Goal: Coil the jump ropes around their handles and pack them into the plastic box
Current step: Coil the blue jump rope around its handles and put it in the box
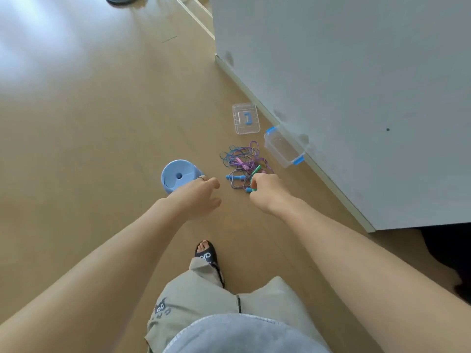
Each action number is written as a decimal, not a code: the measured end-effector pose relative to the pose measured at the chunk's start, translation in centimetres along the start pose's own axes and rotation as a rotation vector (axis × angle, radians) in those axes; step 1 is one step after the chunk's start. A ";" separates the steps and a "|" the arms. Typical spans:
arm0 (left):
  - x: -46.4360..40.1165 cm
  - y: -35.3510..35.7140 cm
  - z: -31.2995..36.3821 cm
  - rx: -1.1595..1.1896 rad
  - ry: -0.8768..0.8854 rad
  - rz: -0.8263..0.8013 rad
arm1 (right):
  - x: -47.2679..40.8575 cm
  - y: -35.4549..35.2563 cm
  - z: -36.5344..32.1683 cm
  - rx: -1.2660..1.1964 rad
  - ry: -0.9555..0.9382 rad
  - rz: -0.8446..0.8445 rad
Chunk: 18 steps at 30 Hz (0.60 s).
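Observation:
A tangled pile of jump ropes [242,159] lies on the wooden floor, with purple, blue and green cords and handles. My right hand [267,191] is closed around a green handle [254,174] at the near edge of the pile. My left hand [201,197] hovers left of the pile with fingers apart, holding nothing. The clear plastic box [284,147] with blue clips stands open against the white wall, just right of the ropes. Its clear lid [246,118] with a blue handle lies flat on the floor behind the pile.
A small blue plastic stool [178,174] stands on the floor left of my left hand. A white wall or cabinet side [356,85] runs along the right. My foot in a black sandal [207,256] is below the hands.

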<state>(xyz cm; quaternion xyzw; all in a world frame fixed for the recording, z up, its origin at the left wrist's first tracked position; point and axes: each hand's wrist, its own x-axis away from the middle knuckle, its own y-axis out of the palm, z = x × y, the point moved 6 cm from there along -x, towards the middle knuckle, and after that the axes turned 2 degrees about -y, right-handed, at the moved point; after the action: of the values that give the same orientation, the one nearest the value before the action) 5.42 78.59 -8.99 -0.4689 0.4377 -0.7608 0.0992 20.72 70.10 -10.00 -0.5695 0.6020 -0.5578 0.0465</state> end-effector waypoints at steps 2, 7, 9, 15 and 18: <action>-2.8 -2.7 -1.4 -0.046 0.032 -0.025 | -2.4 -1.1 -1.6 -0.056 0.028 0.021; -9.6 -7.8 -1.3 -0.064 0.152 -0.050 | -7.6 -4.0 -2.5 -0.144 0.135 0.025; -12.6 -9.4 -0.7 -0.087 0.192 -0.074 | -10.1 -5.5 -1.9 -0.186 0.181 0.036; -21.5 -14.0 1.2 -0.146 0.236 -0.128 | -18.6 -9.7 1.6 -0.281 0.274 0.054; -25.9 -16.6 2.3 -0.179 0.238 -0.120 | -23.2 -12.1 3.1 -0.350 0.293 0.074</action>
<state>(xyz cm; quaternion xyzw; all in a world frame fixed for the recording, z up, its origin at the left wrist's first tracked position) 25.56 101.76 -12.21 -0.4077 0.4836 -0.7734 -0.0414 38.59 88.52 -15.81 -0.4595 0.7104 -0.5193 -0.1204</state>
